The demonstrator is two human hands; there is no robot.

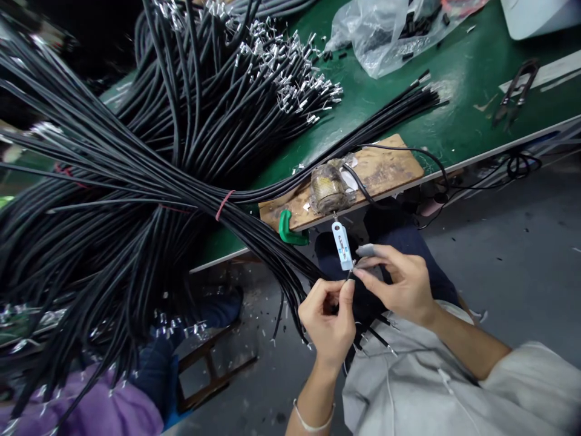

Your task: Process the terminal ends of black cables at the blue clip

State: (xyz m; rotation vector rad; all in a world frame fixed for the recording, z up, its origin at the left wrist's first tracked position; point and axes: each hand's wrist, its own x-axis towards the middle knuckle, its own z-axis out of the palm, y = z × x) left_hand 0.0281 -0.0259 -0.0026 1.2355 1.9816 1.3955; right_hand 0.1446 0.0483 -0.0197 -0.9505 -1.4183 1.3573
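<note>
My left hand (329,315) is closed, with thumb and forefinger pinching a black cable (349,275) close to its end. My right hand (399,281) pinches at the bare wire end of the same cable; one fingertip wears a grey cover. Just above the fingertips, a light-blue plastic piece (341,245) with a slot hangs on a small shaft. That shaft comes out of a motor wrapped in clear tape (329,186), mounted on a wooden board (390,166). Whether the wire tip touches the blue piece is hard to make out.
Bundles of black cables (181,175) cover the left side, one tied with a red band (224,204). A green clamp (290,229) grips the board at the table edge. Behind are a plastic bag (376,36) and snips (517,91). Another person's purple clothing (104,402) shows lower left.
</note>
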